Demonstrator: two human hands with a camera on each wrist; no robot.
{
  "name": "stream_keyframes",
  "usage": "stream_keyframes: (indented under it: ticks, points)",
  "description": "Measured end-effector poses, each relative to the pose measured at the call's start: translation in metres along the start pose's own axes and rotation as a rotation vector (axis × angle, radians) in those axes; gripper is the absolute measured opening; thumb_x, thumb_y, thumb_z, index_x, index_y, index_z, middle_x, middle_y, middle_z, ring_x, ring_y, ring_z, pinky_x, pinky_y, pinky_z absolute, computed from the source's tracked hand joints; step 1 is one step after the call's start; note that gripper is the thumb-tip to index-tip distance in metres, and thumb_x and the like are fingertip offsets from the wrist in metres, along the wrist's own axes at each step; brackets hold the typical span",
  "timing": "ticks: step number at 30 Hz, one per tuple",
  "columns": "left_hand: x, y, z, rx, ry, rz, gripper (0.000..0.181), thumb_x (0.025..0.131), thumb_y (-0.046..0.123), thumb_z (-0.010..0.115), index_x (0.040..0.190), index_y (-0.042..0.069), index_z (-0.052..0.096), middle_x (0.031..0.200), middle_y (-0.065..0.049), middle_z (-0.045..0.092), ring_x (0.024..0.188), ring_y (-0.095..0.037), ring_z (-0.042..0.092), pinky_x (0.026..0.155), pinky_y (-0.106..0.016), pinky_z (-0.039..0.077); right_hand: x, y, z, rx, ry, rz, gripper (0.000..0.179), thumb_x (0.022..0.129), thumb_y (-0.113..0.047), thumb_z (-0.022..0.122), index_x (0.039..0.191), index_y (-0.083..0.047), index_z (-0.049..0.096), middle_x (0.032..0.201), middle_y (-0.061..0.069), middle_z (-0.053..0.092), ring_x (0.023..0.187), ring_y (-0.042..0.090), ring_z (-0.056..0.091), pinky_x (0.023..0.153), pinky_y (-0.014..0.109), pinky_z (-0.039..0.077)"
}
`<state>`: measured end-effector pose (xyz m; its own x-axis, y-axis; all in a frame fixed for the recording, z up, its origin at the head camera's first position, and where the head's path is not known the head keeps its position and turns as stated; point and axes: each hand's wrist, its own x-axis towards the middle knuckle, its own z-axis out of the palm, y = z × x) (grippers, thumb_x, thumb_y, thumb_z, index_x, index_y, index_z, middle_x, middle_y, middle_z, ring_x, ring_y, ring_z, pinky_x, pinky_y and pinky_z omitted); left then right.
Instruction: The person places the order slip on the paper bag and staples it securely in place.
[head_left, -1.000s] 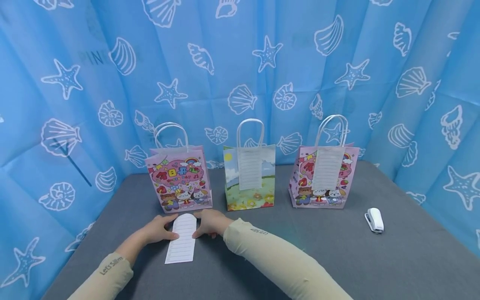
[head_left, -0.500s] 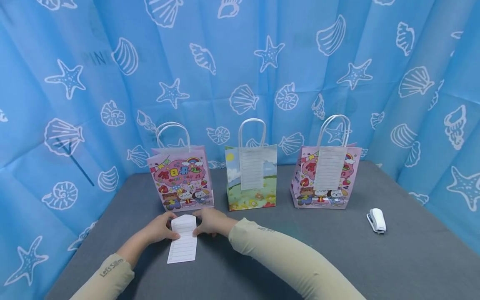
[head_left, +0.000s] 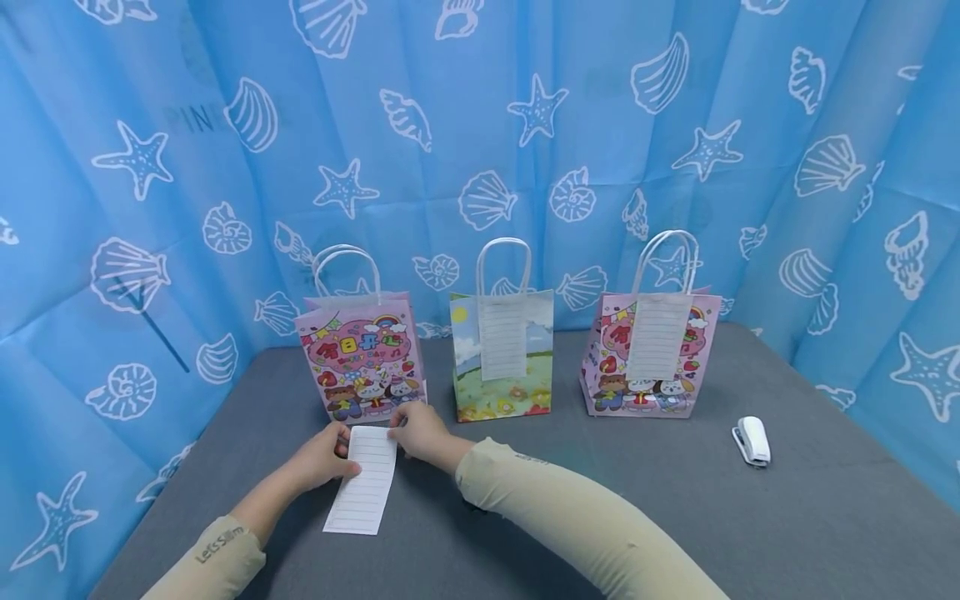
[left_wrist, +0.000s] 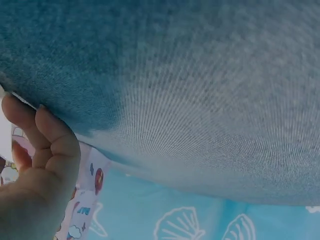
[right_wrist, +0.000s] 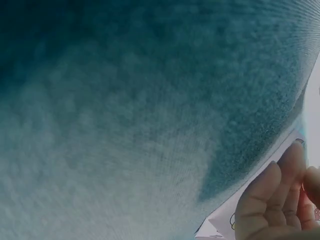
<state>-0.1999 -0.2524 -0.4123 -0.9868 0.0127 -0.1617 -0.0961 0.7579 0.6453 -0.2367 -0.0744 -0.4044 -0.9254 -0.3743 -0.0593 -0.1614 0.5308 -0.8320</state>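
Observation:
A white lined paper strip (head_left: 363, 492) slants toward the front in the head view, its top edge looking straight and folded. My left hand (head_left: 318, 461) pinches its left side, thumb on the printed face and fingers behind. At the top right corner, my right hand (head_left: 422, 433) pinches the paper between thumb and fingertips. The left wrist view shows the left hand's fingers (left_wrist: 56, 131) bent at the paper's edge. In the right wrist view, fingers and thumb of the right hand (right_wrist: 272, 200) meet at the paper (right_wrist: 314, 110). Just behind both hands stands a pink cartoon gift bag (head_left: 360, 354).
A green meadow-print bag (head_left: 465, 392) and another pink bag (head_left: 697, 367) stand in a row to the right, each with a lined strip hanging on its front. A white stapler (head_left: 752, 442) lies on the grey table (head_left: 615, 483). Behind hangs a blue shell-print curtain (head_left: 427, 192).
The strip's rounded top bent back, and its top edge now looks straight. My right hand has shifted up to the top corner; the left has stayed at the left side.

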Motion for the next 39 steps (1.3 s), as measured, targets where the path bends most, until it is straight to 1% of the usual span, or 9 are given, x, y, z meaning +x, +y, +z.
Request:
stream_keyframes:
  ticks: [3,9,12,16,20,23,27,32,39]
  points:
    - [-0.002,0.003,-0.003,-0.056,0.050,0.009,0.027,0.090,0.001,0.066,0.107,-0.005,0.047,0.082,-0.009,0.051,0.066,-0.019,0.050,0.057,-0.032,0.044,0.000,-0.001,-0.001,-0.010,0.000,-0.031,0.017,0.092,-0.002,0.065,0.077,-0.006,0.058,0.067,0.001,0.053,0.051,0.012,0.052,0.047,0.024,0.046]
    - [-0.005,0.007,-0.010,-0.161,0.150,0.047,0.018,0.097,0.008,0.059,0.106,-0.006,0.054,0.079,-0.010,0.054,0.057,-0.018,0.050,0.054,-0.034,0.045,-0.001,-0.004,-0.009,-0.025,0.001,-0.082,0.012,0.093,-0.005,0.065,0.081,-0.005,0.062,0.070,0.001,0.056,0.054,0.012,0.054,0.049,0.025,0.047]
    - [-0.007,0.009,-0.012,-0.188,0.168,0.064,0.020,0.098,0.010,0.059,0.108,-0.006,0.054,0.080,-0.010,0.054,0.058,-0.018,0.050,0.053,-0.035,0.046,-0.002,-0.005,-0.012,-0.031,0.000,-0.104,0.012,0.093,-0.006,0.065,0.082,-0.005,0.063,0.071,0.003,0.058,0.055,0.012,0.054,0.050,0.024,0.046]
    - [-0.010,0.011,-0.014,-0.195,0.166,0.072,0.026,0.099,0.013,0.058,0.114,-0.008,0.055,0.082,-0.011,0.054,0.057,-0.018,0.048,0.053,-0.034,0.044,-0.002,-0.007,-0.016,-0.036,-0.006,-0.132,0.012,0.093,-0.006,0.064,0.081,-0.006,0.062,0.073,0.005,0.060,0.057,0.011,0.054,0.050,0.024,0.046]
    - [-0.010,0.014,-0.016,-0.197,0.187,0.076,0.021,0.099,0.014,0.057,0.109,-0.005,0.061,0.084,-0.009,0.056,0.058,-0.018,0.047,0.053,-0.031,0.041,-0.003,-0.008,-0.019,-0.055,0.002,-0.154,0.011,0.094,-0.007,0.065,0.083,-0.007,0.064,0.072,0.002,0.058,0.058,0.011,0.052,0.051,0.024,0.044]
    - [-0.011,0.017,-0.017,-0.224,0.218,0.090,0.018,0.099,0.013,0.057,0.104,-0.004,0.062,0.084,-0.010,0.055,0.059,-0.018,0.047,0.053,-0.029,0.040,-0.004,-0.010,-0.023,-0.069,0.012,-0.166,0.010,0.094,-0.009,0.065,0.084,-0.007,0.065,0.072,-0.001,0.057,0.060,0.011,0.051,0.052,0.023,0.043]
    - [-0.014,0.022,-0.020,-0.262,0.244,0.107,0.019,0.099,0.014,0.057,0.104,-0.004,0.061,0.087,-0.015,0.055,0.060,-0.018,0.047,0.053,-0.028,0.040,-0.005,-0.015,-0.028,-0.018,0.030,-0.181,0.009,0.094,-0.008,0.065,0.085,-0.006,0.067,0.072,-0.001,0.058,0.061,0.010,0.052,0.052,0.024,0.043]
    - [-0.017,0.029,-0.023,-0.295,0.286,0.111,0.021,0.100,0.016,0.056,0.106,-0.004,0.062,0.090,-0.014,0.056,0.062,-0.018,0.048,0.055,-0.029,0.043,-0.005,-0.021,-0.033,0.068,0.041,-0.163,0.009,0.093,-0.007,0.066,0.084,-0.004,0.066,0.071,0.001,0.059,0.058,0.011,0.052,0.050,0.024,0.044]
    - [-0.019,0.037,-0.029,-0.318,0.327,0.113,0.026,0.101,0.021,0.056,0.109,-0.003,0.062,0.096,-0.017,0.058,0.067,-0.018,0.052,0.059,-0.029,0.048,0.001,-0.030,-0.042,0.087,0.095,-0.156,0.012,0.093,-0.009,0.066,0.082,-0.005,0.066,0.073,0.000,0.059,0.063,0.012,0.052,0.054,0.024,0.043]
